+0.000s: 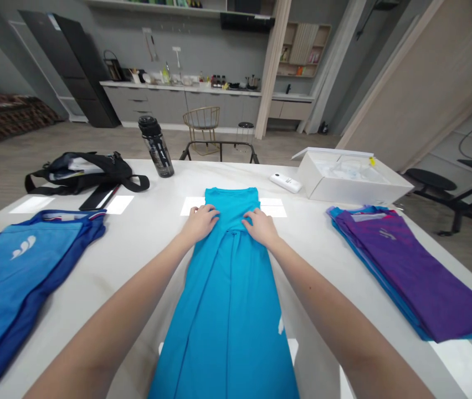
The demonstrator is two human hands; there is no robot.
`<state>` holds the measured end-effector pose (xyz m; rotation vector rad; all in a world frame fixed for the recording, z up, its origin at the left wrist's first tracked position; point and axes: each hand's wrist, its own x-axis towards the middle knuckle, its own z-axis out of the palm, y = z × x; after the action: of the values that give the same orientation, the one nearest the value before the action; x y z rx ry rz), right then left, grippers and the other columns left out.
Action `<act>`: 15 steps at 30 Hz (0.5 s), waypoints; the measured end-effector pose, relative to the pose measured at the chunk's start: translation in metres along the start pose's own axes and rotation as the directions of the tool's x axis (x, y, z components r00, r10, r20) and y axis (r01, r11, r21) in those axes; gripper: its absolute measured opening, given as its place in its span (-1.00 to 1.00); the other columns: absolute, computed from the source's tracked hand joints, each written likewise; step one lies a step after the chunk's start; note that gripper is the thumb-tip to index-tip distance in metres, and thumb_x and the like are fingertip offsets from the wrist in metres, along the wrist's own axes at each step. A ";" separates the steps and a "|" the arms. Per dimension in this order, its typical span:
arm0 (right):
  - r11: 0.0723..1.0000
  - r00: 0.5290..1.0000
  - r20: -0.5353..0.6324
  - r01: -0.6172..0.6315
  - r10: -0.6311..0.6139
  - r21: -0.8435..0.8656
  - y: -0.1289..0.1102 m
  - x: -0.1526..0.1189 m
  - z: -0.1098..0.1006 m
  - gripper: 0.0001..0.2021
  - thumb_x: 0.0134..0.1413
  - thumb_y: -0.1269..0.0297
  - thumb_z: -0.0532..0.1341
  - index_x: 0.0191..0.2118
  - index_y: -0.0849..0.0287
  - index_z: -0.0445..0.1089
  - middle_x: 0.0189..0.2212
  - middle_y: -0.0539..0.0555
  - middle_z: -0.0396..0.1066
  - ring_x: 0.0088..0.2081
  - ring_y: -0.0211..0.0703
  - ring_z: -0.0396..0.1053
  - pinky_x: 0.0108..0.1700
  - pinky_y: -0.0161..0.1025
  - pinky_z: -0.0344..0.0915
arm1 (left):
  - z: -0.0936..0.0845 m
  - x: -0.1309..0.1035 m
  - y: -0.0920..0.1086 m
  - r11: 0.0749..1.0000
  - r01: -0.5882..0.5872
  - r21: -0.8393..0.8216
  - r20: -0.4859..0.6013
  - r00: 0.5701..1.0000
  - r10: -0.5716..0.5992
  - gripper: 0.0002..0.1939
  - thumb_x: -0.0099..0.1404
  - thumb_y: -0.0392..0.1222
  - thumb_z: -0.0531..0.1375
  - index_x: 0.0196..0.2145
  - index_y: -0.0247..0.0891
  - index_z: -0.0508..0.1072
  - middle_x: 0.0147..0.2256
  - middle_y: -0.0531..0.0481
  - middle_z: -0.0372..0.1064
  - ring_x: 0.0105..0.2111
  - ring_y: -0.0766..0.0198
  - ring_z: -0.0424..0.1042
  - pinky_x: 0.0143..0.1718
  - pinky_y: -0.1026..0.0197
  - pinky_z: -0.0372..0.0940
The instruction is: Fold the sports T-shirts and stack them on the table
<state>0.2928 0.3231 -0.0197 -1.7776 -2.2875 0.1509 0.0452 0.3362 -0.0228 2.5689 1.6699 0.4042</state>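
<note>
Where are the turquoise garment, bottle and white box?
Turquoise garment [228, 288], head view: middle of its cloth.
Bottle [159, 154], head view: middle of its side.
White box [350, 192], head view: its near wall.

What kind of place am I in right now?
It looks like a home's open kitchen and dining area, judging by the tall dark fridge, the grey kitchen cabinets and the black range hood beyond the table.

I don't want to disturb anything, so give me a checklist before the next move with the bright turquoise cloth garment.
1. Left hand touching the bright turquoise cloth garment: ok.
2. Right hand touching it: ok.
3. Black-lidded, see-through bottle standing apart from the garment: ok.
4. Folded purple cloth shirt apart from the garment: ok.
5. Garment's lower end resting on the white table: cannot tell, cut off by the frame.
</note>
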 end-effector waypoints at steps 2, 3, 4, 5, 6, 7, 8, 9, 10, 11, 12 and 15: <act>1.000 0.999 -0.047 -0.009 0.009 -0.005 -0.008 -0.012 -0.003 -0.64 0.43 0.07 0.03 0.17 0.03 0.38 0.06 0.21 0.38 0.09 0.06 0.32 0.06 -0.05 0.21 | -0.003 -0.020 0.010 1.000 0.021 -0.017 -0.011 1.000 -0.021 -0.65 0.49 -0.07 -0.01 0.07 -0.07 0.49 0.18 -0.12 0.35 0.16 0.03 0.32 0.15 -0.07 0.11; 1.000 0.999 -0.054 -0.005 0.005 -0.013 -0.012 -0.018 -0.005 -0.62 0.43 0.06 0.02 0.19 0.02 0.36 0.07 0.21 0.38 0.10 0.06 0.31 0.07 -0.04 0.20 | -0.004 -0.029 0.015 0.999 0.030 -0.025 -0.014 0.999 -0.031 -0.65 0.50 -0.07 -0.01 0.08 -0.06 0.48 0.19 -0.12 0.35 0.16 0.03 0.32 0.15 -0.06 0.11; 1.000 0.999 -0.040 0.002 -0.003 -0.026 -0.016 -0.023 -0.006 -0.62 0.43 0.05 0.02 0.19 0.01 0.37 0.07 0.21 0.38 0.10 0.07 0.31 0.08 -0.02 0.20 | -0.006 -0.039 0.020 0.999 0.034 -0.031 -0.009 0.999 -0.034 -0.64 0.50 -0.06 -0.01 0.09 -0.05 0.48 0.20 -0.12 0.35 0.17 0.03 0.32 0.16 -0.06 0.11; 0.999 1.000 -0.008 0.008 -0.009 -0.043 -0.019 -0.028 -0.007 -0.63 0.42 0.04 0.03 0.17 0.00 0.39 0.07 0.21 0.38 0.10 0.08 0.30 0.08 0.00 0.19 | -0.007 -0.048 0.025 0.999 0.033 -0.032 0.002 0.999 -0.033 -0.64 0.50 -0.06 -0.01 0.10 -0.04 0.48 0.20 -0.12 0.34 0.18 0.04 0.31 0.17 -0.05 0.11; 0.998 0.999 0.030 0.013 -0.012 -0.063 -0.022 -0.032 -0.009 -0.64 0.41 0.05 0.05 0.15 0.00 0.41 0.08 0.21 0.39 0.10 0.10 0.30 0.09 0.02 0.19 | -0.008 -0.056 0.030 0.999 0.034 -0.029 0.016 0.999 -0.033 -0.64 0.50 -0.06 -0.01 0.11 -0.04 0.47 0.21 -0.12 0.34 0.19 0.04 0.30 0.18 -0.06 0.10; 0.996 0.998 0.064 0.015 -0.009 -0.082 -0.024 -0.037 -0.010 -0.66 0.40 0.06 0.07 0.14 0.00 0.42 0.08 0.21 0.40 0.11 0.12 0.29 0.09 0.05 0.18 | -0.009 -0.064 0.034 0.999 0.038 -0.025 0.033 0.999 -0.037 -0.64 0.50 -0.07 -0.01 0.12 -0.04 0.46 0.22 -0.12 0.33 0.21 0.04 0.29 0.20 -0.06 0.09; 0.995 0.996 0.086 0.011 -0.003 -0.100 -0.027 -0.041 -0.011 -0.66 0.40 0.09 0.07 0.14 0.00 0.42 0.09 0.21 0.40 0.12 0.14 0.28 0.10 0.07 0.17 | -0.010 -0.071 0.037 0.999 0.047 -0.022 0.053 0.998 -0.045 -0.63 0.50 -0.07 0.00 0.14 -0.04 0.44 0.24 -0.12 0.31 0.23 0.03 0.28 0.22 -0.08 0.08; 0.994 0.996 0.093 0.003 0.008 -0.113 -0.029 -0.045 -0.013 -0.66 0.40 0.13 0.06 0.17 -0.01 0.41 0.11 0.21 0.40 0.13 0.15 0.26 0.10 0.08 0.16 | -0.010 -0.079 0.040 0.998 0.060 -0.020 0.069 0.996 -0.058 -0.62 0.50 -0.07 -0.01 0.17 -0.04 0.41 0.26 -0.12 0.29 0.24 0.04 0.26 0.23 -0.09 0.06; 0.992 0.996 0.090 -0.008 0.019 -0.123 -0.032 -0.050 -0.014 -0.64 0.41 0.16 0.05 0.20 -0.01 0.38 0.12 0.21 0.40 0.15 0.16 0.25 0.10 0.09 0.15 | -0.011 -0.086 0.043 0.997 0.074 -0.020 0.077 0.994 -0.072 -0.61 0.50 -0.07 -0.01 0.20 -0.04 0.38 0.28 -0.13 0.27 0.26 0.04 0.25 0.25 -0.11 0.05; 0.991 0.996 0.081 -0.018 0.029 -0.131 -0.034 -0.056 -0.015 -0.63 0.42 0.19 0.03 0.23 -0.02 0.35 0.14 0.22 0.39 0.15 0.16 0.24 0.10 0.10 0.14 | -0.013 -0.094 0.046 0.996 0.085 -0.022 0.076 0.994 -0.083 -0.60 0.50 -0.06 -0.01 0.22 -0.04 0.36 0.30 -0.13 0.25 0.26 0.03 0.24 0.26 -0.13 0.03; 0.990 0.997 0.067 -0.023 0.032 -0.136 -0.037 -0.062 -0.017 -0.61 0.42 0.22 0.01 0.26 -0.01 0.32 0.15 0.23 0.38 0.16 0.16 0.24 0.11 0.10 0.13 | -0.015 -0.102 0.050 0.995 0.092 -0.023 0.069 0.994 -0.090 -0.59 0.50 -0.05 -0.01 0.23 -0.04 0.35 0.30 -0.14 0.24 0.26 0.03 0.24 0.27 -0.15 0.02; 0.991 1.000 0.012 0.022 -0.021 -0.133 -0.050 -0.082 -0.020 -0.62 0.42 0.25 -0.01 0.24 0.02 0.34 0.17 0.23 0.38 0.16 0.13 0.24 0.10 0.06 0.11 | -0.026 -0.128 0.064 0.994 0.106 0.000 0.035 0.994 -0.106 -0.63 0.48 -0.02 0.03 0.15 -0.06 0.41 0.25 -0.15 0.29 0.20 -0.01 0.30 0.22 -0.15 0.06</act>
<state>0.2695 0.2297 0.0006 -1.8179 -2.3737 0.0037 0.0472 0.1910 -0.0100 2.4568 1.7834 0.3519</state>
